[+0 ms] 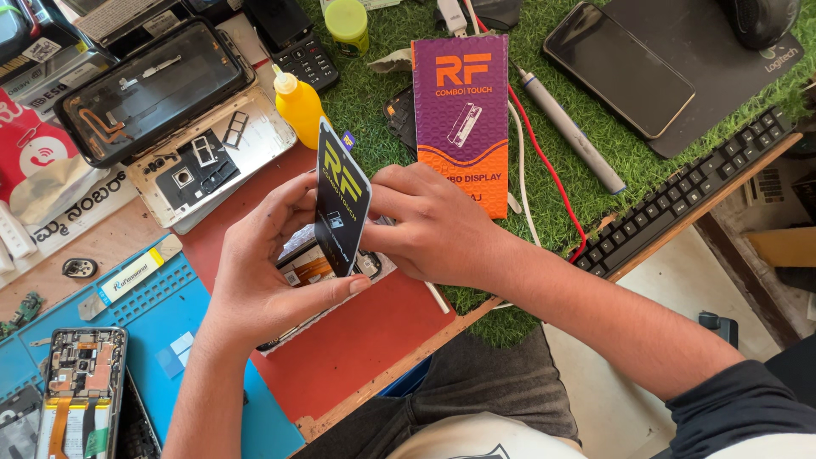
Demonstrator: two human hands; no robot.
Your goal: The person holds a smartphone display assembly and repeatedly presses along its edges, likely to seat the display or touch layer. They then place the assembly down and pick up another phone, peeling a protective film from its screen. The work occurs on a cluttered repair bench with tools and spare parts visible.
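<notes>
1. Between both hands: black card sleeve with yellow print (342, 200), upright on edge, pinched by left hand (259, 272) from below and right hand (425, 225) from the side.
2. Judged: unpacking step; next calls for a firm pinch, sliding contents free.
3. Beneath: opened phone (327, 263) on red mat (340, 357); purple box (463, 119) beyond.
</notes>
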